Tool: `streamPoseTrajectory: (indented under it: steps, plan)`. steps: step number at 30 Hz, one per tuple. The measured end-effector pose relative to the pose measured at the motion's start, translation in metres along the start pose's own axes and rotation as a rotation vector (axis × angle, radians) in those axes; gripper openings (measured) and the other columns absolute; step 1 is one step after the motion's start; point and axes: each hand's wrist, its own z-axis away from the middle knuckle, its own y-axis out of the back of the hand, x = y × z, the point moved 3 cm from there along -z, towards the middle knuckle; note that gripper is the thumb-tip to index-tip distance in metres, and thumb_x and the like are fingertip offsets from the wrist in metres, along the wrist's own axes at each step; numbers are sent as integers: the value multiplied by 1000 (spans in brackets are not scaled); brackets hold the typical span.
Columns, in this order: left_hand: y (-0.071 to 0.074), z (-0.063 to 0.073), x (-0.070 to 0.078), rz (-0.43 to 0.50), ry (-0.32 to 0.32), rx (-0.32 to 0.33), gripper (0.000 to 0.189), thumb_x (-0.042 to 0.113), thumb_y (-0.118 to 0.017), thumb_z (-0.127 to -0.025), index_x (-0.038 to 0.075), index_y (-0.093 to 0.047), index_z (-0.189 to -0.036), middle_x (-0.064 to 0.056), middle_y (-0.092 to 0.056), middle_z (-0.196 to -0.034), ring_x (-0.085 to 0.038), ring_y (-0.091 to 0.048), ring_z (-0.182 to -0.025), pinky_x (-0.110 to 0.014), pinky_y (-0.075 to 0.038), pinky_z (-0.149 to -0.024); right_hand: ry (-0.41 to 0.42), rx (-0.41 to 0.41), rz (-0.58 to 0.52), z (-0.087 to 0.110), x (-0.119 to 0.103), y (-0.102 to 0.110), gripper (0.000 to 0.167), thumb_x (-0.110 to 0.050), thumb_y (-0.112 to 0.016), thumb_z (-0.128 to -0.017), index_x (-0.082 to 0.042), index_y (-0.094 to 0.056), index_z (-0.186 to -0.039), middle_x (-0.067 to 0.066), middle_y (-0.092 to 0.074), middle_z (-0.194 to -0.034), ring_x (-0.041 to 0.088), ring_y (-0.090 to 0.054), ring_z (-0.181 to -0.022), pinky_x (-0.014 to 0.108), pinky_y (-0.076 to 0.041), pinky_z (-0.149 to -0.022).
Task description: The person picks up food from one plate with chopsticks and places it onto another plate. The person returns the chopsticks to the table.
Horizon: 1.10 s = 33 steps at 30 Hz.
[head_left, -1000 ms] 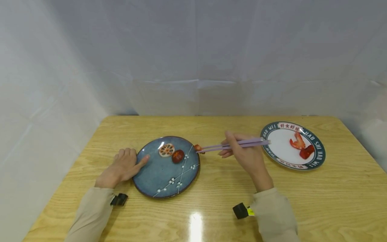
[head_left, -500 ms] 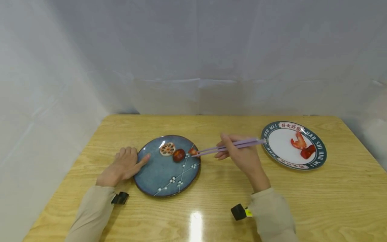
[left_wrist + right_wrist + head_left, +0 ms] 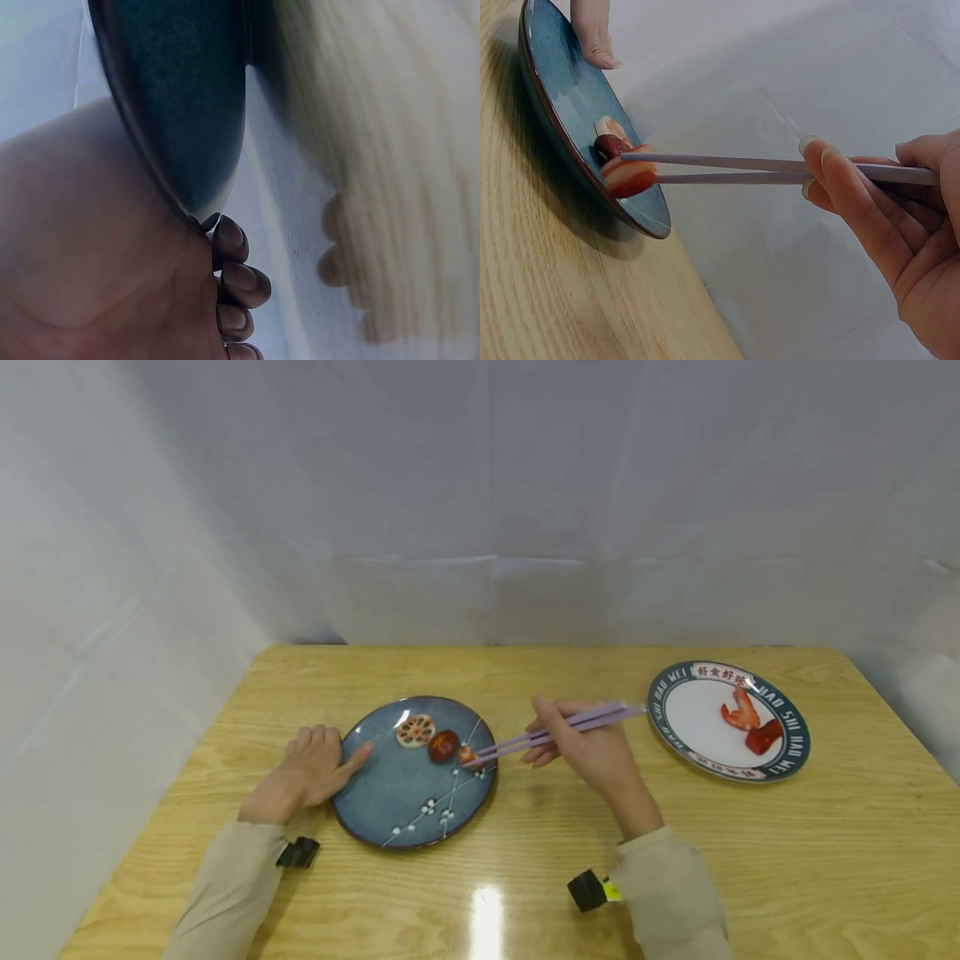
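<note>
In the head view, my left hand (image 3: pixel 300 774) holds the left rim of a blue plate (image 3: pixel 382 802), thumb over the rim, fingers outside it. The left wrist view shows those fingertips (image 3: pixel 244 285) right at the plate's edge. My right hand (image 3: pixel 588 743) grips a pair of lilac chopsticks (image 3: pixel 555 737). Their tips are on a small red-and-pale food piece (image 3: pixel 630 180) at the plate's right side. On the plate beside it lie a brown mushroom cap (image 3: pixel 443 746) with a cross cut and a lotus root slice (image 3: pixel 416 732).
A white plate (image 3: pixel 693 727) with a dark green lettered rim stands at the right, bearing a red claw (image 3: pixel 741 710) and a dark red chunk (image 3: pixel 763 737). Both plates rest on a wooden table (image 3: pixel 555 877). A pale sheet (image 3: pixel 495 527) hangs behind.
My right hand has moved left and slightly nearer, bringing the chopsticks and the food piece from the plate's right rim to beside the mushroom cap. My left hand has stayed on the rim.
</note>
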Motion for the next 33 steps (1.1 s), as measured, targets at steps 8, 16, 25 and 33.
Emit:
streamPoseTrajectory:
  steps: [8, 16, 25, 33]
  plan:
    - [0, 1, 0, 6, 1, -3, 56, 50, -42, -100, -5, -47, -89, -24, -49, -91, -40, -43, -89, -56, -34, -83, -27, -9, 1, 0, -1, -2, 48, -32, -53, -100, 12, -68, -90, 20, -69, -74, 26, -70, -62, 46, -55, -60]
    - [1, 1, 1, 2, 6, -14, 57, 51, -41, -100, -5, -47, -90, -23, -49, -92, -40, -42, -88, -56, -34, -83, -49, 14, -30, 0, 1, 0, 47, -31, -52, -101, 12, -67, -89, 21, -69, -75, 27, -70, -63, 41, -56, -58]
    - [1, 1, 1, 5, 5, -17, 57, 50, -41, -100, -5, -47, -91, -24, -48, -93, -40, -42, -88, -57, -33, -83, -83, 44, -5, -1, 3, 3, 44, -32, -56, -99, 10, -67, -91, 21, -69, -76, 26, -70, -66, 36, -56, -60]
    - [1, 1, 1, 6, 7, -20, 58, 50, -41, -100, -7, -46, -93, -28, -49, -99, -43, -42, -94, -59, -33, -86, -66, 75, 13, -1, 0, 6, 41, -29, -57, -98, 10, -67, -90, 21, -70, -76, 24, -70, -65, 42, -56, -62]
